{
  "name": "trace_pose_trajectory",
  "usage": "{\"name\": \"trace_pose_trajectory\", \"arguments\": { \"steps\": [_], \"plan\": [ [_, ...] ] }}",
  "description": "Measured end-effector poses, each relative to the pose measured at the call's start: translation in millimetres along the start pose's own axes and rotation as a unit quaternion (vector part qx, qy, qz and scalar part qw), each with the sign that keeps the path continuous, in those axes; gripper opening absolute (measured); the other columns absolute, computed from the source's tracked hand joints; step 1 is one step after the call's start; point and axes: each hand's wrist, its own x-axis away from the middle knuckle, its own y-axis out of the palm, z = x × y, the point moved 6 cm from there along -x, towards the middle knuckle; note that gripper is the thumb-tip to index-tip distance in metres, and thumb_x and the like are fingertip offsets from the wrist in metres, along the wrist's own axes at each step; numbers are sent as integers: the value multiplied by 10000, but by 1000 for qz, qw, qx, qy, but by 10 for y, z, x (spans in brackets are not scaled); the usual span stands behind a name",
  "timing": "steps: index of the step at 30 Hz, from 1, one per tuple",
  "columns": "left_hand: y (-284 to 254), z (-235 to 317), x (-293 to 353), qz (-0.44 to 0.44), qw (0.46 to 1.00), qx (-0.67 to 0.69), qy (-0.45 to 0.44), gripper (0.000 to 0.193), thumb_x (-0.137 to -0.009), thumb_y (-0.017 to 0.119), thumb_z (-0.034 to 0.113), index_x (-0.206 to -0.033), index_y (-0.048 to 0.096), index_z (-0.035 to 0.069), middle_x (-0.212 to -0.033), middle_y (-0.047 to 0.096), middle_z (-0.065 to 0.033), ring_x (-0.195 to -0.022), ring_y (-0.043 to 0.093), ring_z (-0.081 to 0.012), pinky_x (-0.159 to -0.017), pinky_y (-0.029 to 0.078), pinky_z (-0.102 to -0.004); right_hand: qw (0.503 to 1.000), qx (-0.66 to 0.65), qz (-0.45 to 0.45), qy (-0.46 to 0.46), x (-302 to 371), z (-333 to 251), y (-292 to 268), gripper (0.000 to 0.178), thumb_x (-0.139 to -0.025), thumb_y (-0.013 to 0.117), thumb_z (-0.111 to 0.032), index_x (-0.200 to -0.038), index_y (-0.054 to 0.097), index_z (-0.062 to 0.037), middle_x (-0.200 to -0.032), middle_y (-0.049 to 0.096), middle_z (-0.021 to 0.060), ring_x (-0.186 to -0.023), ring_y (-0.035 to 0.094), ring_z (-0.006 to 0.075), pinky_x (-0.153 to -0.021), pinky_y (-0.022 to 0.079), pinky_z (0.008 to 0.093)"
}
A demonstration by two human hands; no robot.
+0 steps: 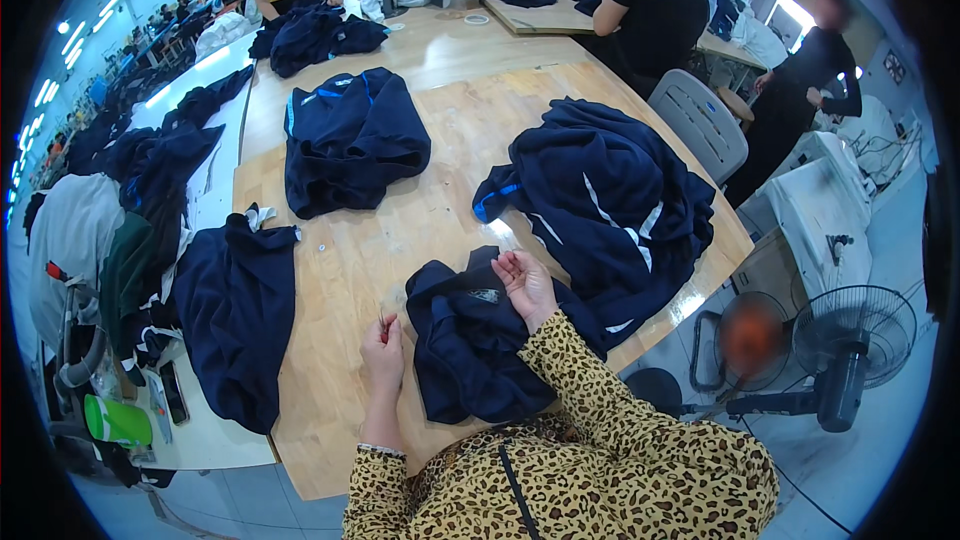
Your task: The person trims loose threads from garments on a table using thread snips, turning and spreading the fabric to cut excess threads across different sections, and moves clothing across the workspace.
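White plastic tub with red top (454, 0) sits toward the far edge of the pale wooden tables; contents not visible. Navy fabric garment with small pale patch (460, 365) lies crumpled at the near edge of the near table (340, 290). Left hand (383, 350), left of it: fingertips pinched narrow on a small thin dark object (381, 319), kind unclear. Right hand (527, 288) at garment's upper right: fingers curled, narrow; can't tell if holding anything. Navy garment heap with white stripes (620, 190) by right edge.
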Motion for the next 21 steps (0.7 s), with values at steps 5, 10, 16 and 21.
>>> {"name": "trace_pose_trajectory", "arguments": {
  "steps": [5, 10, 16, 21],
  "plan": [
    [7, 49, 16, -3, 1000, 0, 1, 140, -902, 576, 139, -985, 627, 37, -624, 485, 59, -507, 413, -28, -452, 326, -193, 1000, 6, -20, 2, 3, -13, 7, 104, -868, 583, -94, -821, 612, -6, -775, 648, 84, -758, 660, 199, -844, 534, 399],
    [-20, 28, 18, 1, 1000, 2, -4, 134, -902, 576, 136, -978, 622, 36, -622, 477, 57, -507, 413, -28, -454, 329, -193, 1000, 29, 5, -6, 48, -12, 93, 108, -909, 546, -96, -874, 592, -4, -802, 642, 91, -759, 659, 202, -816, 548, 387],
    [-10, 36, 21, 0, 1000, -7, -3, 138, -903, 572, 135, -979, 622, 32, -621, 475, 57, -508, 410, -26, -457, 329, -192, 999, 30, 27, -16, 20, -9, 43, 111, -922, 530, -96, -904, 584, 0, -828, 646, 109, -767, 661, 220, -805, 553, 384],
    [-26, 44, 22, 3, 1000, 0, -7, 139, -904, 570, 134, -973, 623, 26, -634, 486, 55, -524, 420, -26, -469, 337, -189, 999, 44, 23, -13, 38, -3, 91, 97, -917, 534, -86, -911, 584, -3, -837, 648, 111, -769, 661, 217, -803, 551, 383]
  ]
}}
